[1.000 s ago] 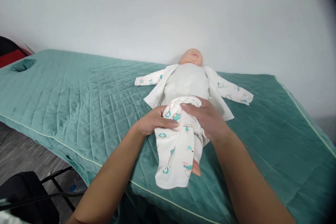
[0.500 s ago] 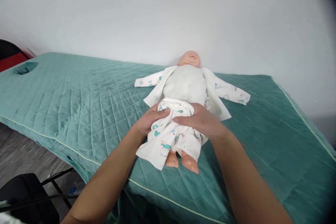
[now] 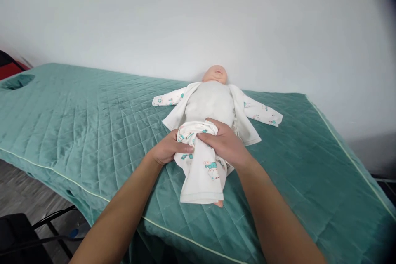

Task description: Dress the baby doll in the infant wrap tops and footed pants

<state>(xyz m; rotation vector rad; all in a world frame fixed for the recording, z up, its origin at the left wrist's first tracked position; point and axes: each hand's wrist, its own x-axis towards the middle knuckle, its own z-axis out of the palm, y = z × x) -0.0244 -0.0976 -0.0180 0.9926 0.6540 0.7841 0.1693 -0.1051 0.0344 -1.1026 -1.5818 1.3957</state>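
A baby doll lies on its back in an open white jacket with small prints, its arms spread and its pale torso bare in front. Over its lower body are printed white baby pants, bunched at the top, with one pant leg hanging toward me. My left hand is closed on the left side of the bunched cloth, thumb on top. Closed on the right side, my right hand has its thumb pressed into the fabric. The cloth hides the doll's legs; only a bit of foot shows.
The doll rests on a bed with a green quilted cover, against a white wall. At the far left the bed has a face hole. A black chair-like object stands on the floor at lower left.
The hanging pant leg has swung right and now covers the doll's feet, which both showed before. My hands still grip the bunched cloth. The view has shifted slightly.
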